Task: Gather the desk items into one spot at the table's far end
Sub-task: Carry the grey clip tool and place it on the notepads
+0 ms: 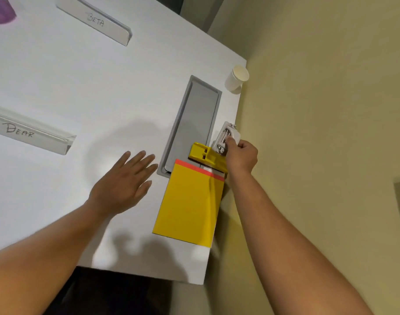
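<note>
White table [80,76] by yellow wall [319,87] | left hand [124,183] flat, released | right hand [242,153] grasping stapler [226,137]

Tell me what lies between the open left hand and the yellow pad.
In the head view, only bare white table separates the left hand from the yellow pad; the grey recessed tray's corner sits just beyond.

purple object [0,10]: cut off at top-left edge | "BEAR" name plate [30,131]: left end out of frame
</note>
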Demonstrator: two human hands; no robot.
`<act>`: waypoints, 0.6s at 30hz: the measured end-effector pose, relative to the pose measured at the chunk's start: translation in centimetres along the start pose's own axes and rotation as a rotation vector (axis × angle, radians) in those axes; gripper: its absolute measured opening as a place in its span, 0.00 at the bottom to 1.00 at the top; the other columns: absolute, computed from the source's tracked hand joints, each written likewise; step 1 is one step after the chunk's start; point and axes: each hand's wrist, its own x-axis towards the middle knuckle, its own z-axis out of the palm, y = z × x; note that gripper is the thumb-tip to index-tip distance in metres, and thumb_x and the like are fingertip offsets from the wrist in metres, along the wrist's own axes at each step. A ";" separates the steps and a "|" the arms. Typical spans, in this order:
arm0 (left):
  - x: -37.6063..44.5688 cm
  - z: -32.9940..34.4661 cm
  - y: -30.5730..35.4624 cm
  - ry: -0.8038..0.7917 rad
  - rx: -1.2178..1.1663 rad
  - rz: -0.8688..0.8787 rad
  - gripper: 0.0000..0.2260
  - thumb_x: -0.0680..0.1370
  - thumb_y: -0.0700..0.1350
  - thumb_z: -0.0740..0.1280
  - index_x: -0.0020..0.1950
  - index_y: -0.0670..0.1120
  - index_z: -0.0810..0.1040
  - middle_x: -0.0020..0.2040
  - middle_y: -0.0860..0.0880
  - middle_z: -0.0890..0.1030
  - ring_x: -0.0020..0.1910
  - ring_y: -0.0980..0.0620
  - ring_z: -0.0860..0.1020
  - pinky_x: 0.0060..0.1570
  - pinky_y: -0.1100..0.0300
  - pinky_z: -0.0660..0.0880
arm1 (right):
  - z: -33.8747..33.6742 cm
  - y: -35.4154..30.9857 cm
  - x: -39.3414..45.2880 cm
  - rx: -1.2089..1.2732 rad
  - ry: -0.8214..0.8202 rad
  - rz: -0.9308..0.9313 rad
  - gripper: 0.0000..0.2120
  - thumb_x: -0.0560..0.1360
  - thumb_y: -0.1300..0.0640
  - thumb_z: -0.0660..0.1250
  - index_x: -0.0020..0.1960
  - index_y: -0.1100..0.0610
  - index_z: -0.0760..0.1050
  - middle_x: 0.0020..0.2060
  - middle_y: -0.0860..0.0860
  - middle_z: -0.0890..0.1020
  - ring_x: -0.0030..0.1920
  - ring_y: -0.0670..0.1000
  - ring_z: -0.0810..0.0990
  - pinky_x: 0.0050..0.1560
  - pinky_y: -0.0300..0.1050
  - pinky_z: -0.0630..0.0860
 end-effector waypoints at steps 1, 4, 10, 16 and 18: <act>0.1 0.2 -0.2 0.008 -0.001 0.008 0.25 0.87 0.55 0.51 0.81 0.47 0.69 0.83 0.46 0.66 0.83 0.43 0.62 0.82 0.41 0.55 | 0.6 -0.1 0.9 -0.024 0.001 -0.009 0.15 0.77 0.53 0.73 0.38 0.62 0.78 0.31 0.52 0.78 0.30 0.50 0.73 0.28 0.40 0.68; 0.4 0.8 -0.6 0.043 -0.008 0.012 0.25 0.87 0.54 0.52 0.81 0.47 0.70 0.83 0.46 0.67 0.83 0.43 0.63 0.82 0.41 0.56 | 1.9 -0.3 3.7 -0.103 0.005 -0.034 0.11 0.77 0.54 0.73 0.44 0.62 0.82 0.35 0.52 0.81 0.33 0.50 0.77 0.33 0.41 0.71; 0.6 1.2 -0.8 0.093 -0.051 0.037 0.24 0.86 0.52 0.55 0.79 0.45 0.73 0.82 0.44 0.68 0.82 0.40 0.66 0.80 0.38 0.60 | 4.0 -0.3 7.3 -0.299 -0.055 -0.037 0.14 0.77 0.53 0.73 0.37 0.55 0.75 0.36 0.50 0.79 0.32 0.48 0.76 0.26 0.39 0.63; 0.8 1.6 -1.0 0.099 -0.048 0.054 0.24 0.86 0.52 0.53 0.76 0.44 0.76 0.80 0.42 0.71 0.80 0.37 0.68 0.78 0.37 0.62 | 5.7 1.1 7.3 -0.373 -0.102 -0.054 0.10 0.77 0.52 0.74 0.45 0.59 0.82 0.39 0.52 0.82 0.40 0.53 0.80 0.27 0.39 0.64; 0.9 1.4 -1.0 0.083 -0.034 0.043 0.24 0.86 0.53 0.52 0.76 0.45 0.76 0.80 0.42 0.71 0.80 0.38 0.68 0.79 0.37 0.62 | 6.0 1.7 7.3 -0.346 -0.093 -0.044 0.12 0.77 0.52 0.74 0.48 0.62 0.83 0.43 0.55 0.84 0.42 0.53 0.81 0.31 0.40 0.68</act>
